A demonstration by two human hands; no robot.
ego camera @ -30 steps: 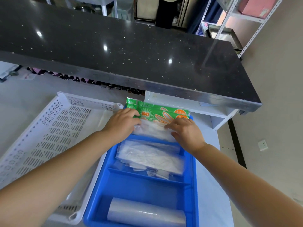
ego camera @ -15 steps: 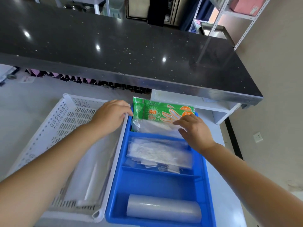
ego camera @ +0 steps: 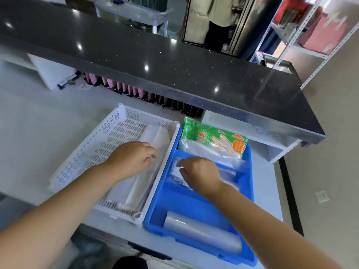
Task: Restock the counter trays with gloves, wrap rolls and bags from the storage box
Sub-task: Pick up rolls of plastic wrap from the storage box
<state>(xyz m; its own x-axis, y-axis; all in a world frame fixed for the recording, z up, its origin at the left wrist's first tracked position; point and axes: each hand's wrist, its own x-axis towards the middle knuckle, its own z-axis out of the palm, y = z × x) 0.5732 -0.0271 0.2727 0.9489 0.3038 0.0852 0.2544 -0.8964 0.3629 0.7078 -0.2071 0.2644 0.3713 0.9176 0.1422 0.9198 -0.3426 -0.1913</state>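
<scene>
A black speckled counter top (ego camera: 174,61) is seen across the upper frame, and below it a pale work surface (ego camera: 38,133) on which 2 containers are set side by side, touching. On the left, a white perforated basket (ego camera: 108,136) is occupied by long white rolls (ego camera: 153,140) laid lengthwise along its right wall. On the right, a blue tray (ego camera: 171,202) is divided into 3 compartments: a clear wrap roll (ego camera: 202,233) is laid crosswise in the nearest, clear bags (ego camera: 231,171) are piled in the middle one, and green glove packs (ego camera: 217,138) are stood leaning in the farthest. The left hand (ego camera: 132,158) is held inside the basket with its fingers curled down against the white rolls; whether one is gripped cannot be told. The right hand (ego camera: 200,171) is held over the middle compartment, fingers loosely bent and spread, their tips laid on the clear bags, with nothing lifted.
</scene>
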